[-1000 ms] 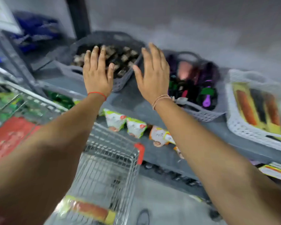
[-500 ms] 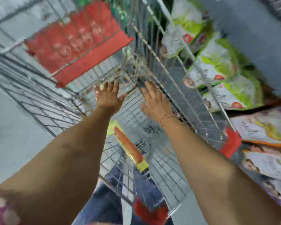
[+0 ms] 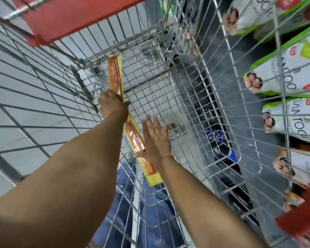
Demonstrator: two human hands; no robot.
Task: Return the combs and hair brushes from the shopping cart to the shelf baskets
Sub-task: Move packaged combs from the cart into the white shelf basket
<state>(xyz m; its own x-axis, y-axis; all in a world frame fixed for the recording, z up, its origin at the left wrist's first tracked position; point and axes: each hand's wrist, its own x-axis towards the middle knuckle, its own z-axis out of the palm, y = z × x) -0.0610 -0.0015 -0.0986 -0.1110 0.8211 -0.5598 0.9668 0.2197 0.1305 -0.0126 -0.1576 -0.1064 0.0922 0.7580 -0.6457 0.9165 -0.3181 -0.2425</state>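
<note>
Two packaged combs, each orange on a yellow card, are in the wire shopping cart [image 3: 213, 90]. My left hand [image 3: 113, 104] is shut on the lower end of the farther comb pack [image 3: 115, 74], which points up toward the cart's far end. The nearer comb pack [image 3: 135, 138] lies on the cart floor. My right hand [image 3: 156, 138] rests flat beside it with fingers spread, the thumb touching its edge. The shelf baskets are out of view.
The cart's red seat flap [image 3: 75, 17] is at the top left. Green and white product packs [image 3: 284, 77] line a low shelf to the right, behind the cart's wire wall. A red cart corner [image 3: 301, 222] is at the lower right. Grey floor tiles [image 3: 16, 113] lie to the left.
The view swung from the shelf baskets down into the cart. Both hands went down to the cart floor. My left hand closed on one comb pack, and my right hand came to rest beside the other.
</note>
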